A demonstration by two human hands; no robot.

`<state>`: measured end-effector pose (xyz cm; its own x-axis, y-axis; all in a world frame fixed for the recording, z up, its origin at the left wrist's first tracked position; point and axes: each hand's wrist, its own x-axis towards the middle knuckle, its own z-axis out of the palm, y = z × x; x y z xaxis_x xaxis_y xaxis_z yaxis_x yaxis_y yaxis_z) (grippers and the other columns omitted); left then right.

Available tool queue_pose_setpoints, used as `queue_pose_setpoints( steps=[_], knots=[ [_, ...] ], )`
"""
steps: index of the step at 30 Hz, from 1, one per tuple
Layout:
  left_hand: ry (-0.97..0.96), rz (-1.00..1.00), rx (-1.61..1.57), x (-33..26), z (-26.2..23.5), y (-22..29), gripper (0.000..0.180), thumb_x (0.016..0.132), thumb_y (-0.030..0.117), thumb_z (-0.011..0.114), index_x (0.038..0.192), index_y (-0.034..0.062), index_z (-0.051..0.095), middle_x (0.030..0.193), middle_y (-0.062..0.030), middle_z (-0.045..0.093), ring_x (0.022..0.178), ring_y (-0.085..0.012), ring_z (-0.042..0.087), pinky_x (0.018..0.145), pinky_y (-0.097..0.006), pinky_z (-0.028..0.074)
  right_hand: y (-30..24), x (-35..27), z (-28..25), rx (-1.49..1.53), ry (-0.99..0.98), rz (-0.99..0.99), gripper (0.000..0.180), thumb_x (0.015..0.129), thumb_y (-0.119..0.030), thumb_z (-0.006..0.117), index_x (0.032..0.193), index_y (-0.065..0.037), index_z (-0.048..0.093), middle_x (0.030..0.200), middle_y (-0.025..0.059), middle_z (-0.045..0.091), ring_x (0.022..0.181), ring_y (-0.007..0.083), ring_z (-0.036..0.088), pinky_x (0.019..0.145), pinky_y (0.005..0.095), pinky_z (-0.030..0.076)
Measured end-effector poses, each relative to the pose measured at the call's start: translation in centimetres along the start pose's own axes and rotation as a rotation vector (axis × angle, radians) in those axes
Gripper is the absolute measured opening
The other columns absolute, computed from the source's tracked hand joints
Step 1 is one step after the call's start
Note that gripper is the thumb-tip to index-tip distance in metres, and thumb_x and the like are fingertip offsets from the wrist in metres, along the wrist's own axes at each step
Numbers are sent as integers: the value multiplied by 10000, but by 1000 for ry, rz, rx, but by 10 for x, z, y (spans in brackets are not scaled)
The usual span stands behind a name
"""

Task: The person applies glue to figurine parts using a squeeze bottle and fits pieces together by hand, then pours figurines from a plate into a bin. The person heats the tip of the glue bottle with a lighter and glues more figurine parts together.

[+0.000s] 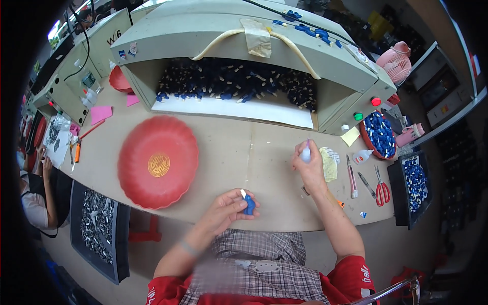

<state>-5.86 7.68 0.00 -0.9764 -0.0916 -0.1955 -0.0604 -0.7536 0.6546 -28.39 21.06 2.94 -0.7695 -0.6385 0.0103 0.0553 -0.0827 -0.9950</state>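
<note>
Near the table's front edge, my left hand point(230, 209) pinches a small blue figure-like piece point(249, 205) with a white tip pointing up. My right hand point(311, 165) is raised to the right of it, closed round a small white squeeze bottle point(305, 155) with a thin purplish nozzle. The two hands are apart, and the bottle does not touch the blue piece. Beside my right hand lies a pale yellow cloth or glove point(329, 163). To the left of my left hand stands a large red scalloped dish point(133, 147) with a gold emblem.
A grey box-like cabinet point(213, 43) at the back holds many blue pieces point(229, 81). On the right lie red-handled scissors point(382, 190), a cutter point(352, 175), a white bottle point(362, 156) and a basket of blue pieces point(378, 133). Dark bins point(119, 244) flank the table; a person point(38, 198) sits left.
</note>
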Motion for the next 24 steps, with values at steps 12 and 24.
queue_pose_setpoints(
  steps=[12, 24],
  knots=[
    [-45, -2, -67, 5, -6, 1, 197, 934, 78, 504, 1116, 9, 536, 1076, -168, 584, 935, -237, 637, 798, -313, 550, -4, 174, -28, -1322, 226, -294, 321, 740, -59, 649, 1057, -86, 610, 996, 161, 606, 969, 348, 592, 830, 437, 490],
    [-43, 5, -90, 4, -7, -2, 211, 932, 65, 500, 1133, 11, 535, 1080, -171, 582, 943, -240, 634, 805, -315, 546, -8, 241, -43, -1463, 0, -406, 488, 693, 41, 559, 1138, -142, 638, 1220, 156, 567, 1158, 323, 512, 1011, 388, 401]
  ],
)
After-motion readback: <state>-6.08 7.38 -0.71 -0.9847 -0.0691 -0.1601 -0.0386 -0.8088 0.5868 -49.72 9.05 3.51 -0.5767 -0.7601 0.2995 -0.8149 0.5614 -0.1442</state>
